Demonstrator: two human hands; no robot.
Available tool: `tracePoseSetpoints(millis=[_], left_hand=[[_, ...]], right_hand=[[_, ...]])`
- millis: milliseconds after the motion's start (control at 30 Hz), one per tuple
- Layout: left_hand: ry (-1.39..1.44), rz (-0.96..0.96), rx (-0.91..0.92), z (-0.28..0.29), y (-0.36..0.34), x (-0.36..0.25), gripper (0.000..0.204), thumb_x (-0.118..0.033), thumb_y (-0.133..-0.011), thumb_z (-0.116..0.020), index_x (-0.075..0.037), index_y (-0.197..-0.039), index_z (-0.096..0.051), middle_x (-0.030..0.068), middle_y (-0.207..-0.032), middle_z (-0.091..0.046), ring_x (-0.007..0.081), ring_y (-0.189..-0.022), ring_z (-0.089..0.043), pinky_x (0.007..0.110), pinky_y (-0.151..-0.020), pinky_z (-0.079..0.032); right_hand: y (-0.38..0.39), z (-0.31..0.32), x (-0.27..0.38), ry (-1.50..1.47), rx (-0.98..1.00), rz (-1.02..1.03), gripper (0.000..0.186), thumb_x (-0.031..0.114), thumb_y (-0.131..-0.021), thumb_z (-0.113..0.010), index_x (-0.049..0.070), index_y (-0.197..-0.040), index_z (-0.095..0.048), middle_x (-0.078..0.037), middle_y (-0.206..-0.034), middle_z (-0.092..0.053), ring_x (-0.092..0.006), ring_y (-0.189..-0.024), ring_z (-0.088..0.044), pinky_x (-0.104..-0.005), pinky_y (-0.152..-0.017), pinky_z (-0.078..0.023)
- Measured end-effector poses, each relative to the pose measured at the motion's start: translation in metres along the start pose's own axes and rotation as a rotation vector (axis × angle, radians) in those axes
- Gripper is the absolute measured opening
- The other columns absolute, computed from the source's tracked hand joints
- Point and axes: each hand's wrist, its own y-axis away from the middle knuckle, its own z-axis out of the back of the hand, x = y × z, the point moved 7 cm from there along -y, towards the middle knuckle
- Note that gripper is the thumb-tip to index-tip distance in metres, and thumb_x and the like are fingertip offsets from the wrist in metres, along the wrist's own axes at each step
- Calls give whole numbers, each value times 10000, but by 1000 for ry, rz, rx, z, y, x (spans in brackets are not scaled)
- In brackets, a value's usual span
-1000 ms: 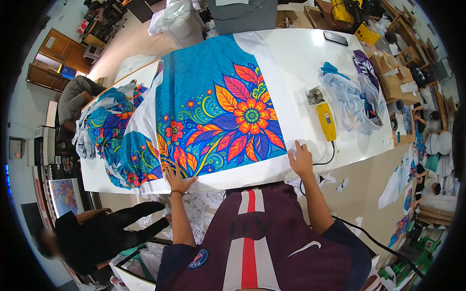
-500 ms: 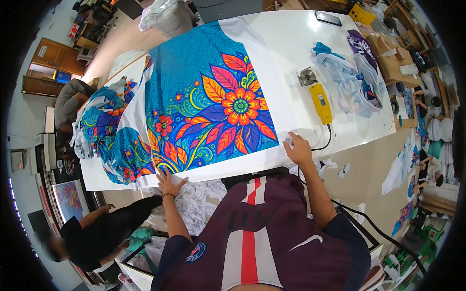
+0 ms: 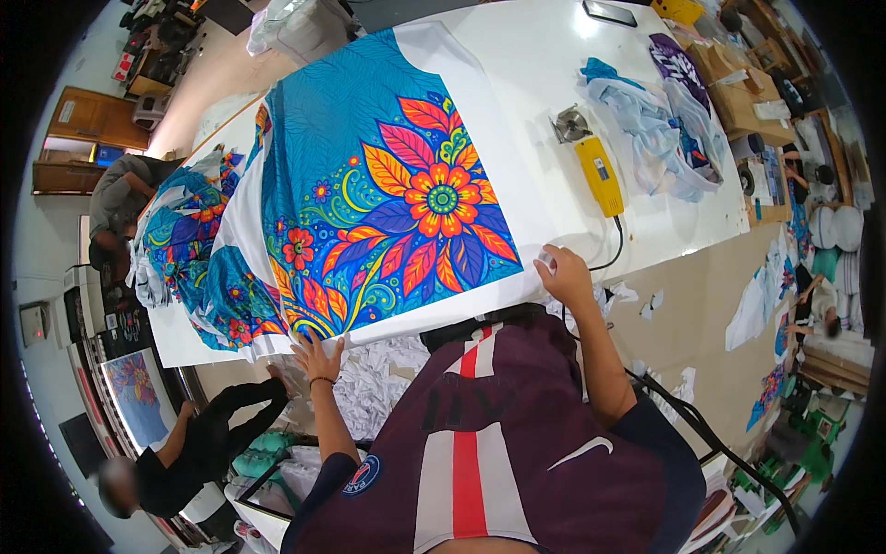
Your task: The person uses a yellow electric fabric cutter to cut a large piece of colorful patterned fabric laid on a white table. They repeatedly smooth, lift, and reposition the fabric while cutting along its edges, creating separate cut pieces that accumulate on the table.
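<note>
A printed fabric panel (image 3: 369,120) lies spread over the white table (image 3: 517,111), turquoise with a large orange flower, bright leaves and white borders. At its near right corner, my right hand (image 3: 567,277) is closed, thumb and forefinger pinching the white border. My left hand (image 3: 318,358) rests on the near border further left, fingers apart at the table's edge. Left of the panel is a crumpled heap of matching printed fabric (image 3: 189,231). A yellow handheld electric cutter (image 3: 600,175) with a round blade lies to the right, its black cord running over the near edge.
Pale fabric scraps (image 3: 646,129), a purple cloth (image 3: 676,66) and a phone (image 3: 609,13) lie on the table's right part. White offcuts (image 3: 369,379) cover the floor by my legs. A person in black (image 3: 198,443) is at the lower left; another in grey (image 3: 125,198) bends beyond the heap.
My left hand's thumb has drawn closer to its fingers. My right fingers have closed on the corner of the border. The view has shifted slightly, and the person in black has changed posture.
</note>
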Motion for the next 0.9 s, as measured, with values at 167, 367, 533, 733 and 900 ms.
tracePoseSetpoints(millis=[167, 367, 533, 733, 900], left_hand=[[187, -56, -317, 13, -12, -53, 1038, -746, -954, -554, -39, -1659, -270, 352, -1688, -186, 570, -1561, -114, 673, -1248, -94], [298, -449, -516, 16, -4, -161, 947, -592, -947, -688, -63, -1645, -330, 324, -1700, -180, 522, -1573, -136, 628, -1262, -127], [263, -431, -479, 20, 1, -176, 918, -581, -945, -695, -86, -1641, -357, 279, -1719, -180, 486, -1588, -122, 610, -1268, -137], [307, -460, -547, 29, 3, -151, 871, -531, -942, -719, -64, -1607, -406, 286, -1693, -236, 491, -1560, -190, 590, -1263, -181], [303, -434, -597, 26, -5, -127, 851, -497, -934, -737, -67, -1597, -422, 263, -1669, -294, 466, -1533, -253, 586, -1251, -224]], right_hand=[[-52, 63, -29, 200, -520, 117, 509, 372, -896, -789, 40, -1265, -677, -206, -1064, -695, -371, -949, -670, -468, -878, -535], [-158, 92, -75, 152, -419, -258, 648, 513, -837, -812, -9, -1204, -695, -241, -1147, -700, -395, -1041, -684, -471, -891, -540], [-192, 93, -97, 149, -15, -399, 680, 456, -720, -881, -29, -1158, -692, -203, -1036, -732, -328, -899, -726, -447, -784, -569], [-135, 75, -86, -534, 174, -395, 498, 224, -748, -891, -12, -1123, -663, -116, -929, -729, -262, -674, -722, -387, -549, -546], [-22, 65, -56, -566, 63, -310, 490, 114, -762, -872, -6, -1176, -637, -102, -962, -718, -215, -775, -703, -344, -698, -573]])
